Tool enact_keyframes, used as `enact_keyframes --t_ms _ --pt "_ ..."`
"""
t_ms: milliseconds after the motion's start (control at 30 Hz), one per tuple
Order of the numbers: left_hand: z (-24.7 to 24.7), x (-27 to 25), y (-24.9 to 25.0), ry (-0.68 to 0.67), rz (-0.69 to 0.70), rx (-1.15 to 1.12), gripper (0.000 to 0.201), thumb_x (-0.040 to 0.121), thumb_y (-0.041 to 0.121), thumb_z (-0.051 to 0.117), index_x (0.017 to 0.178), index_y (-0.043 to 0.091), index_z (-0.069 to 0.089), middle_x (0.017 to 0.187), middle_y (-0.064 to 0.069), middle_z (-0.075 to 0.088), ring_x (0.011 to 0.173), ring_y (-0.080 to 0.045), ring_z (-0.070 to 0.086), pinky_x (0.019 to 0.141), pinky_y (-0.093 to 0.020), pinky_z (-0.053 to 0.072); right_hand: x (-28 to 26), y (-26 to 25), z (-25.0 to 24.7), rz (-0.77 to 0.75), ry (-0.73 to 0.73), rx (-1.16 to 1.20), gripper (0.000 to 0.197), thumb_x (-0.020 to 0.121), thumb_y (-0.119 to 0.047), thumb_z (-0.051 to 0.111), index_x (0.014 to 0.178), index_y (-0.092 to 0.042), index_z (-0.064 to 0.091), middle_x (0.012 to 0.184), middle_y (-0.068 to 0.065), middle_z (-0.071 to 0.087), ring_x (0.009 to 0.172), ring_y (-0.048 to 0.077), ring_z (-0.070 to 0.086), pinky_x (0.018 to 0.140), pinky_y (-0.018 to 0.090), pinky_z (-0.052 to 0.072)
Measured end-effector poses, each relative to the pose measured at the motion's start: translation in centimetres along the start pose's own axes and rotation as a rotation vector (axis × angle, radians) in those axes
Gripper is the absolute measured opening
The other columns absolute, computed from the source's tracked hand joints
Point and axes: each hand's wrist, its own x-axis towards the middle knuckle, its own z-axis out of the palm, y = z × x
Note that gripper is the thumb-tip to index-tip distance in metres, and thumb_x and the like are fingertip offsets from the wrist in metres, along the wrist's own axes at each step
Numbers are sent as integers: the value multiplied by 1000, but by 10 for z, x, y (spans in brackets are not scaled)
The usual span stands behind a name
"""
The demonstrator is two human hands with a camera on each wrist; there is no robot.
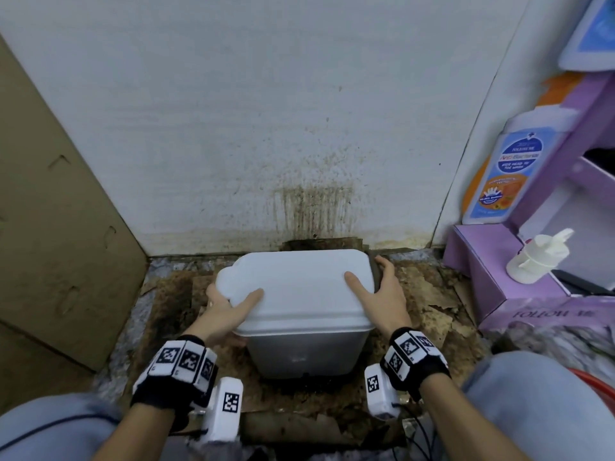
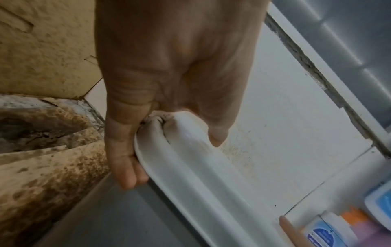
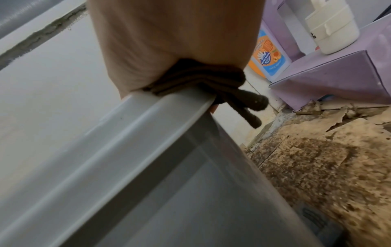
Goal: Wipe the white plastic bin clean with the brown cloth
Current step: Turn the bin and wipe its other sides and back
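Note:
The white plastic bin (image 1: 299, 294) stands on the floor against the wall with its lid on. My left hand (image 1: 228, 307) grips the lid's left rim (image 2: 190, 167), thumb on top and fingers (image 2: 127, 168) curled under the edge. My right hand (image 1: 387, 294) clasps the lid's right rim, thumb on the lid. The folded brown cloth (image 3: 211, 80) is pressed between its palm and the rim (image 3: 148, 120). In the head view the cloth (image 1: 376, 277) shows only as a dark strip beside the lid. The right fingers are mostly hidden behind the rim.
Stained, torn cardboard (image 1: 432, 314) covers the floor under the bin. The white wall (image 1: 266, 128) behind has brown drip stains. A cardboard panel (image 1: 60, 227) leans at left. A purple box (image 1: 492, 267) with a white bottle (image 1: 535, 261) and a wash bottle (image 1: 509, 168) stand at right. My knees frame the bottom.

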Motion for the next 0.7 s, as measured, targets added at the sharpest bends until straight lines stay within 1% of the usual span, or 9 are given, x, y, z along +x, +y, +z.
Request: enact_keyframes --t_ms 67,133,200,267,300,367,400,567,700 --pt "-1 2 -1 34 9 21 131 69 75 75 157 28 -10 158 -4 28 131 -34 48 93 -53 58 -2 -1 0 -1 18 6 88 73 -80 63 143 -39 28 148 0 44 137 27 41 114 56 34" --pt "-1 6 -6 63 26 40 131 70 75 75 158 24 -9 159 -5 29 138 -34 42 105 -55 49 -4 -2 2 5 41 29 89 71 -80 64 142 -39 29 148 -1 45 136 27 41 113 56 35" --pt "-2 8 -8 52 54 18 132 69 74 75 159 24 -7 159 -5 32 139 -33 42 105 -50 49 -8 -4 2 16 66 57 88 71 -80 64 141 -40 30 147 -2 45 136 27 42 113 56 36" --pt "-5 8 -5 31 94 -17 125 75 66 77 160 24 -5 157 -6 35 134 -29 46 96 -40 53 -14 -4 4 33 102 91 85 73 -76 67 141 -39 30 147 -3 45 136 26 41 113 55 36" --pt "-6 8 -2 21 118 -33 122 77 61 78 160 25 -4 157 -6 37 133 -28 47 98 -40 52 -19 -4 6 40 132 107 85 75 -73 68 142 -38 30 148 -2 44 137 26 40 114 54 35" --pt "-10 12 5 2 138 -48 122 77 57 79 161 26 -4 158 -6 36 138 -29 45 109 -48 46 -31 -6 10 52 213 125 84 78 -68 70 145 -34 30 149 0 43 138 26 38 115 52 32" --pt "-11 14 9 -11 149 -52 122 77 56 78 161 25 -4 160 -6 34 140 -30 43 112 -50 43 -36 -8 13 59 256 131 84 80 -65 71 145 -32 31 149 1 43 138 26 37 116 50 31" --pt "-10 21 19 17 181 -107 119 87 44 75 160 24 -16 169 -8 17 151 -31 29 118 -47 30 -56 -10 31 105 381 153 86 81 -61 72 148 -27 29 150 6 40 140 28 33 117 48 27" --pt "-1 27 12 71 173 -192 124 86 41 78 158 27 -22 168 -10 21 150 -30 32 120 -46 27 -62 -5 42 137 365 145 89 81 -64 69 150 -27 24 151 8 36 141 29 30 117 50 26"
